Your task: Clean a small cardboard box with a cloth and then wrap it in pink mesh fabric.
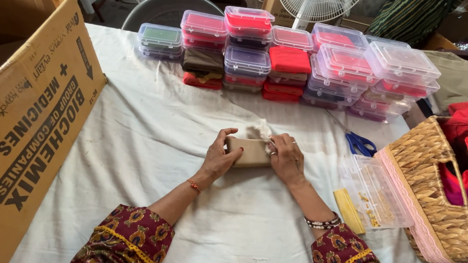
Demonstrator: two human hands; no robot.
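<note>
A folded beige cloth [250, 153] lies on the white table cover [152, 143] at the centre. My left hand [220, 156] grips its left end, and my right hand [285, 157] presses on its right end. A tuft of white cloth [260, 131] sticks up behind the bundle, between my hands. To the right, an open clear plastic box [377, 190] lies on the table, with a yellow strip [348, 210] beside it.
Stacks of clear lidded boxes [303, 60] holding red, green and brown cloths line the far edge. Blue-handled scissors [359, 142] lie at right. A wicker basket [430, 192] of coloured fabric stands far right; a large cardboard carton [24, 108] stands at left. A fan [315, 4] is behind.
</note>
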